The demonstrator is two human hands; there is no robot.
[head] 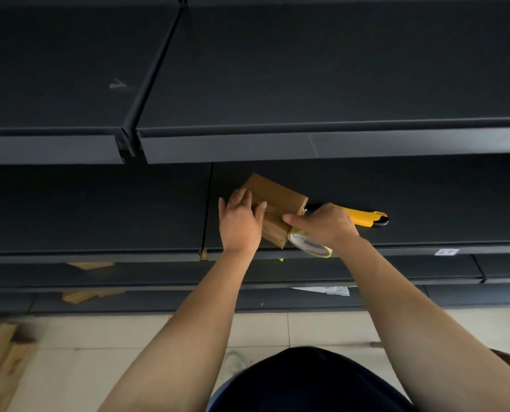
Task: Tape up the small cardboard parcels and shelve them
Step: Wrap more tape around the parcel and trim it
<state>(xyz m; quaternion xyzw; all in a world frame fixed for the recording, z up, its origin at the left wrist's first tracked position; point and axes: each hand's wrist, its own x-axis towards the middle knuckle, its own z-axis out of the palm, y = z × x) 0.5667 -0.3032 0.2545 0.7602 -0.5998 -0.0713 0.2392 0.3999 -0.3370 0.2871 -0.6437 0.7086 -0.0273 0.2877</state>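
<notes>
Taping under way at the middle shelf [426,203], dark metal, chest-level to the person; small cardboard parcel [277,200] sits on it near the front lip, long axis running diagonally from near-centre up and away to the left-rear. Left hand [240,223] lies flat, fingers spread, pressing down on the parcel's near-left face — a brace rather than a grip. Right hand [326,223] is curled around the tape roll [308,246], thumb pushed against the parcel's near-right edge; roll hangs just at the shelf lip, touching or nearly touching the box. Hands close together, parcel between them, each equally near. Yellow utility knife [363,217] lies just behind the right hand on the shelf. Judgement: strip likely to run along the diagonal axis; knife is the right hand's reach
</notes>
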